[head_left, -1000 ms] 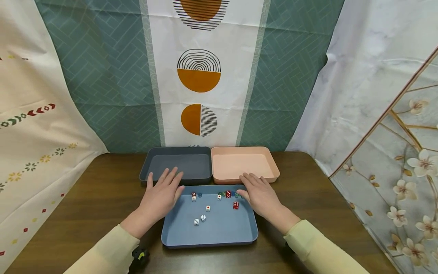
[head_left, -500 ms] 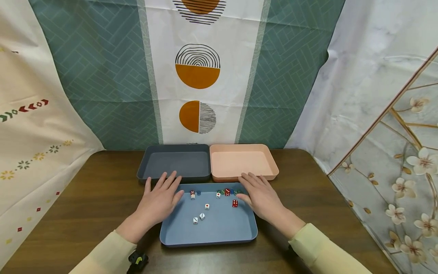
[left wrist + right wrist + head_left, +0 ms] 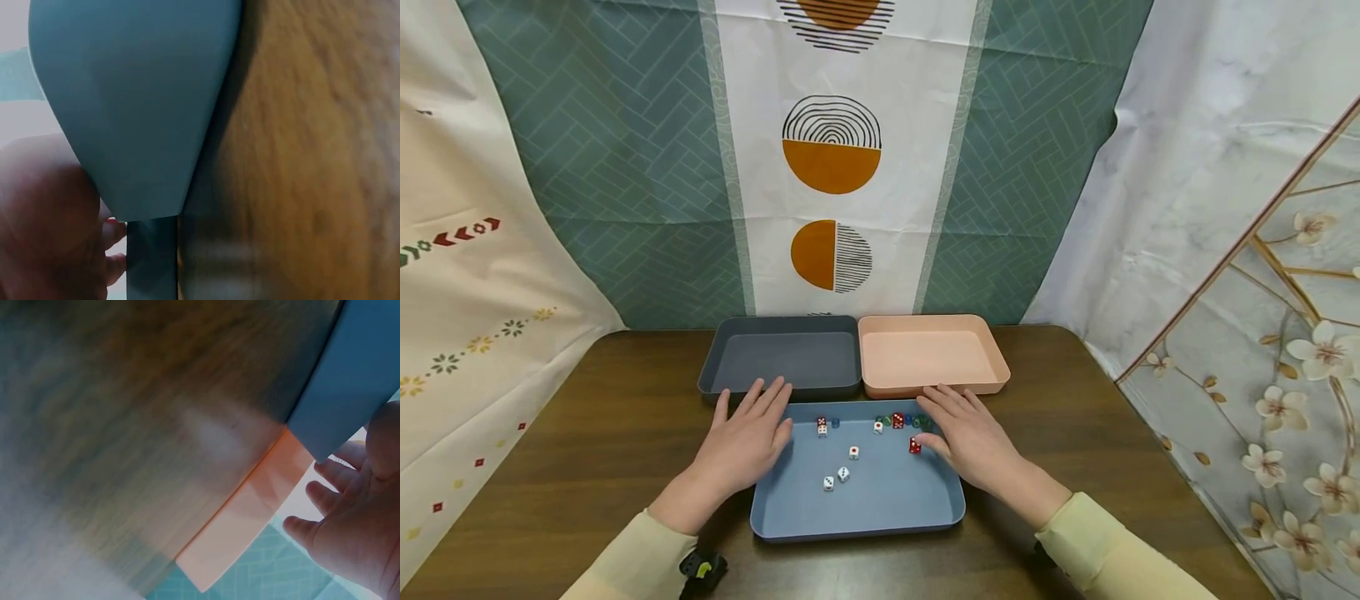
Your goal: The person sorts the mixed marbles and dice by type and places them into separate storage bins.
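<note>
A blue tray [image 3: 887,504] lies in front of the person, holding several small dice. Among them are a white die [image 3: 853,452] near the middle, a red die [image 3: 914,446] on the right and another red die [image 3: 898,420] by the far wall. Small blue and green pieces [image 3: 917,422] line that wall. The left hand [image 3: 741,442], fingers straight and spread, hovers by the tray's left edge, holding nothing. Over the far right corner is the right hand [image 3: 976,437], its fingers extended and its thumb overlapping the right red die. The right wrist view shows its palm [image 3: 362,534] beside the tray.
Behind the blue tray stand a dark grey tray [image 3: 715,367] at left and a peach tray [image 3: 1000,367] at right, side by side. All three sit on a brown wooden table [image 3: 617,417]. Patterned cloths [image 3: 647,167] hang around the table.
The right hand has shifted slightly left, so its thumb now overlaps the right red die. The left hand has drifted a little left. The head view has tilted slightly.
</note>
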Available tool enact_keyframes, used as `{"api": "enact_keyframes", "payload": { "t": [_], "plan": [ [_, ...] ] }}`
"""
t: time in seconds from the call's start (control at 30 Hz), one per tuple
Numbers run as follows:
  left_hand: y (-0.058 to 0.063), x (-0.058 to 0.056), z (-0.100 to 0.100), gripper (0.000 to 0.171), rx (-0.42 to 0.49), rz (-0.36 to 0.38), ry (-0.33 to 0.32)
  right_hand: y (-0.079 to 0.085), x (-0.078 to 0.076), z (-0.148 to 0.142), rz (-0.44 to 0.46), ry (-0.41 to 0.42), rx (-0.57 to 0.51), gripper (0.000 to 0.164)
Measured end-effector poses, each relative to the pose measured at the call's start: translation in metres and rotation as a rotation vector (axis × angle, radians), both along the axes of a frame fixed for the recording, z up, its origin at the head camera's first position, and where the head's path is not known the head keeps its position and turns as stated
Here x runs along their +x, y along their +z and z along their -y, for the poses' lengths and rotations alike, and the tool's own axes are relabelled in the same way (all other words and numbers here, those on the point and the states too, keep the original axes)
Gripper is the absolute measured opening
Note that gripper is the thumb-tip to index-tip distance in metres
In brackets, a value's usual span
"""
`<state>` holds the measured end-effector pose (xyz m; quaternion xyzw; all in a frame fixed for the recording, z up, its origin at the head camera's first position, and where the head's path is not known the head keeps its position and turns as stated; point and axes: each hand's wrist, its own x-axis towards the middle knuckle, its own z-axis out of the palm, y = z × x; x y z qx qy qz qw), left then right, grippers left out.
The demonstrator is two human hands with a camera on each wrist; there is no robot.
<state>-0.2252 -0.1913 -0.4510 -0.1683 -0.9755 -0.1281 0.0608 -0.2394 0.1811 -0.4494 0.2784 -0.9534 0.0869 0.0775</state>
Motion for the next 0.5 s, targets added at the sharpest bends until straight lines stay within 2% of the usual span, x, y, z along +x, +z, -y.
{"api": "enact_keyframes", "payload": {
  "t": [0.27, 0.5],
  "plan": [
    [-0.001, -0.003, -0.003, 0.065, -0.025, 0.019, -0.031, 0.004, 0.007, -0.002, 0.015, 0.000, -0.054, 0.071],
    [0.001, -0.004, 0.000, 0.065, -0.035, 0.037, -0.026, 0.010, 0.005, -0.001, -0.006, 0.024, -0.079, 0.073]
  ]
}}
